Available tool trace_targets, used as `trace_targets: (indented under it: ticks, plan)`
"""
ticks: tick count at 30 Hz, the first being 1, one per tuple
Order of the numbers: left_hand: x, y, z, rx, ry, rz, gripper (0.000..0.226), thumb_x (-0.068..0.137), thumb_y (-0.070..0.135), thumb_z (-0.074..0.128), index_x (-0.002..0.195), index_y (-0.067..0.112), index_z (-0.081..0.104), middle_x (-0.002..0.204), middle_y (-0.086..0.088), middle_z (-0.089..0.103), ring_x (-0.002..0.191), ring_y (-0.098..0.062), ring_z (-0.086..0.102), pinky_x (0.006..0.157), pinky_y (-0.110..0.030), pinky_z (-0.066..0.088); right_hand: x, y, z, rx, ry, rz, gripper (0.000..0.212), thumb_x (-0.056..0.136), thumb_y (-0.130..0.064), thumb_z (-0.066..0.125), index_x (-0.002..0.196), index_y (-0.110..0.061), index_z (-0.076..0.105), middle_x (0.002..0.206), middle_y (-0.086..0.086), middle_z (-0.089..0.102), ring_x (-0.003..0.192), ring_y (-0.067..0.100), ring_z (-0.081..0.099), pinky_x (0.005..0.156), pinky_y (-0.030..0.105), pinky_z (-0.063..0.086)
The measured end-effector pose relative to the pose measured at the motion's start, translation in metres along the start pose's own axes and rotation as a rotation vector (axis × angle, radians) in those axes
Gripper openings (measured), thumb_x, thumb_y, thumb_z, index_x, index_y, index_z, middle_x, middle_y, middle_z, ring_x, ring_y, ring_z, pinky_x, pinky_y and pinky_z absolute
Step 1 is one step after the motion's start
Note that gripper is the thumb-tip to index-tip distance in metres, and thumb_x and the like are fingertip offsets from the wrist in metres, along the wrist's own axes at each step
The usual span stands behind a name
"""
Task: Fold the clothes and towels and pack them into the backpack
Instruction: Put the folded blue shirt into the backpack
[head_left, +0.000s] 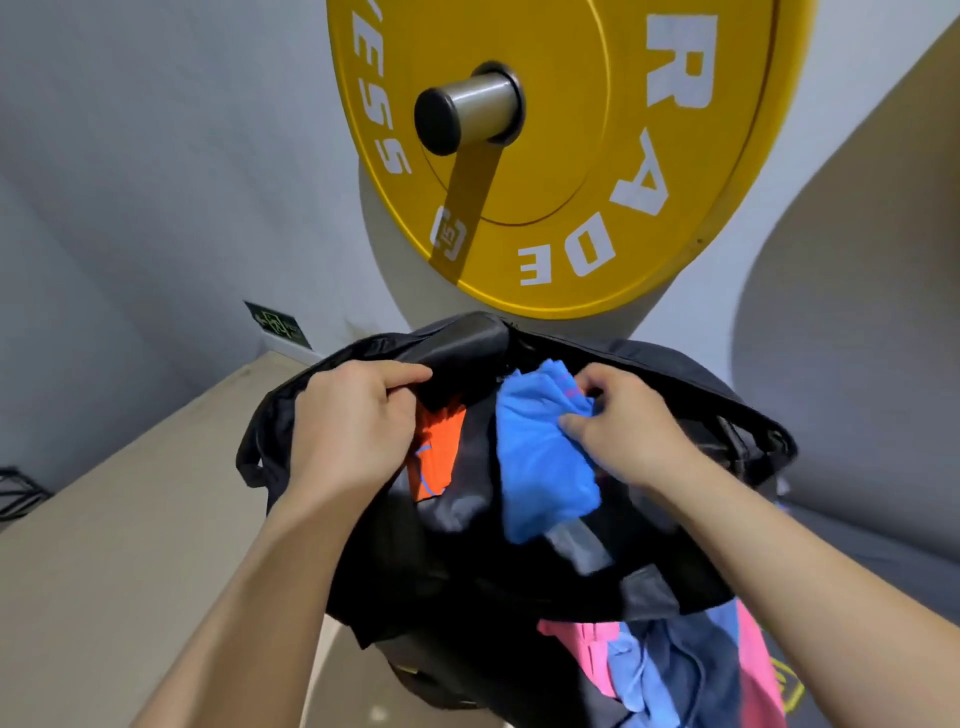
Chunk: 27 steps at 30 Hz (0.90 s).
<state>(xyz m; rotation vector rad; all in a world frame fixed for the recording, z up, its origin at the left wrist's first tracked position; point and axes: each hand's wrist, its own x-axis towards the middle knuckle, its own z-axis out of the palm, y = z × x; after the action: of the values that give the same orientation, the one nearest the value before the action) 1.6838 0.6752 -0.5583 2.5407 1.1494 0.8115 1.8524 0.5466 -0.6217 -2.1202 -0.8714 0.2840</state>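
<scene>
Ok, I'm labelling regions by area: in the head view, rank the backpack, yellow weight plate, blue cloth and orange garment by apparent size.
1. backpack and yellow weight plate: roughly alike. The frame's top edge cuts off the plate, so these two are not ranked.
2. blue cloth
3. orange garment, mostly hidden inside the backpack

At twelve o'clock the top edge cuts off the yellow weight plate (571, 208) and its lettering. Inside the backpack (447, 587), the left hand (358, 421) hides most of an orange garment (439, 447). Fingertips of the right hand (634, 431) sink out of sight into blue cloth (540, 457). At five o'clock a clothes pile (670, 670) runs off-frame. The green sign (275, 325) at ten o'clock is unreadably small.
</scene>
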Motion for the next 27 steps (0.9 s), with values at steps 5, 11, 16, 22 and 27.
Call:
trace_targets:
  ticks: [5,11,16,22,27]
  plan:
    - [0.002,0.003,0.000,-0.006,0.004,-0.049,0.035,0.084,0.015,0.051,0.097,0.039,0.074,0.093,0.006,0.074,0.080,-0.025,0.064,0.080,-0.028,0.050,0.012,-0.036,0.057,0.216,-0.169,0.064,0.013,0.084,-0.017,0.062,0.084,-0.020,0.049,0.088,0.005,0.065,0.075,0.029,0.068,0.069,0.041,0.059]
    - [-0.001,-0.002,0.008,-0.043,-0.045,-0.060,0.036,0.084,0.015,0.052,0.097,0.042,0.073,0.087,0.001,0.074,0.053,-0.010,0.049,0.069,-0.023,0.044,-0.012,-0.035,0.125,0.033,-0.390,0.194,0.026,0.088,-0.018,0.053,0.108,-0.011,0.037,0.123,0.017,0.055,0.112,0.035,0.054,0.081,0.033,0.041]
    - [-0.007,-0.003,0.011,-0.015,-0.122,-0.047,0.036,0.082,0.018,0.055,0.100,0.045,0.071,0.080,0.009,0.072,0.077,-0.018,0.063,0.083,-0.025,0.050,-0.006,-0.032,0.100,-0.105,-0.256,0.154,0.025,0.088,-0.012,0.051,0.112,-0.011,0.045,0.115,0.014,0.059,0.108,0.035,0.055,0.078,0.031,0.040]
    - [-0.032,0.004,0.060,0.261,-0.488,0.313,0.038,0.091,0.031,0.051,0.126,0.045,0.056,0.132,0.010,0.051,0.119,-0.014,0.052,0.093,-0.028,0.042,-0.025,-0.014,0.015,-0.158,-0.058,-0.105,0.018,0.085,-0.010,0.044,0.094,-0.021,0.056,0.086,0.002,0.065,0.083,0.028,0.058,0.067,0.036,0.047]
    - [-0.048,-0.004,0.086,0.159,-0.803,0.307,0.051,0.094,0.034,0.052,0.143,0.037,0.037,0.150,0.012,0.034,0.137,-0.010,0.033,0.110,-0.025,0.028,-0.047,0.030,-0.041,-0.314,0.227,-0.096,0.032,0.087,-0.019,0.050,0.118,-0.023,0.059,0.118,0.003,0.062,0.115,0.031,0.048,0.088,0.041,0.044]
